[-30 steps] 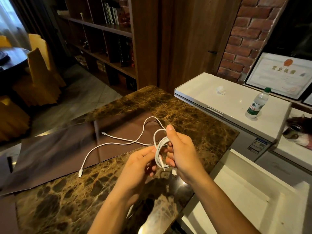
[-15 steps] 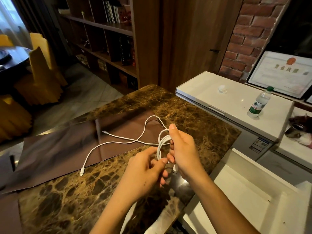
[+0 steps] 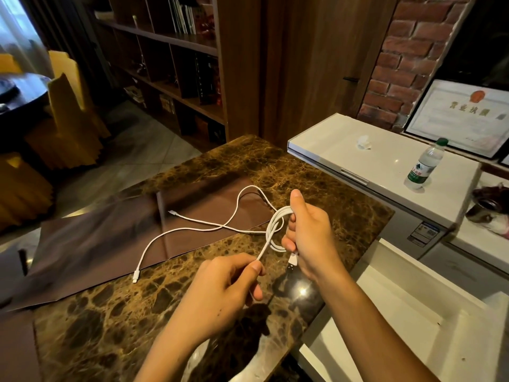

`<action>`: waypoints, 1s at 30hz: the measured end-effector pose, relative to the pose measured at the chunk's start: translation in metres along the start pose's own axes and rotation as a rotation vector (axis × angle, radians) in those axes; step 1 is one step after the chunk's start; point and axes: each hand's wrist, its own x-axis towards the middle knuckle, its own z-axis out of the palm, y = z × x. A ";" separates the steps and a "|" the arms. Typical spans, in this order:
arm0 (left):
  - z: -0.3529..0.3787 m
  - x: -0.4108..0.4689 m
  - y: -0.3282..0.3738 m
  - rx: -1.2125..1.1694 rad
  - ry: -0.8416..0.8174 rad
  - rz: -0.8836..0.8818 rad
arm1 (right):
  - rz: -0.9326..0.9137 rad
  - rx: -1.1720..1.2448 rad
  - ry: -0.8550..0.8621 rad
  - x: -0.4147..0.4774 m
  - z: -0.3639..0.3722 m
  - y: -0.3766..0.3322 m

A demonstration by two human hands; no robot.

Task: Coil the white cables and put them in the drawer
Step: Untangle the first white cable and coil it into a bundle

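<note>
My right hand (image 3: 309, 235) grips a small coil of white cable (image 3: 275, 230) above the marble counter, thumb up over the loops; a USB plug hangs below the fist. My left hand (image 3: 228, 282) pinches the same cable's strand just below and left of the coil. Loose white cable (image 3: 192, 229) trails left across the brown mat, one end plug near the mat's front edge and another tip farther back. The open white drawer (image 3: 385, 326) lies low to the right of the counter.
The brown marble counter (image 3: 124, 321) carries a dark brown mat (image 3: 110, 238). A white chest unit (image 3: 344, 150) to the right holds a water bottle (image 3: 425, 165) and a crumpled tissue. Bookshelves, a framed certificate and yellow chairs stand behind.
My left hand has drawn down and left away from the coil, pulling a strand taut. My right hand keeps hold of the coil, and the loose cable has shifted slightly on the mat.
</note>
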 end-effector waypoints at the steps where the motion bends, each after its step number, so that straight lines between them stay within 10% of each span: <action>1: -0.004 0.000 -0.002 0.008 0.005 -0.002 | 0.000 0.001 -0.005 -0.001 0.000 0.000; 7: -0.018 0.006 -0.010 0.362 -0.032 0.015 | -0.017 -0.075 -0.035 -0.008 0.008 0.012; 15: 0.001 0.023 -0.005 0.188 0.121 0.186 | -0.031 -0.158 -0.139 -0.018 0.018 0.014; 30: 0.005 0.034 0.015 -0.994 -0.044 -0.234 | -0.060 -0.157 -0.253 -0.021 0.023 0.007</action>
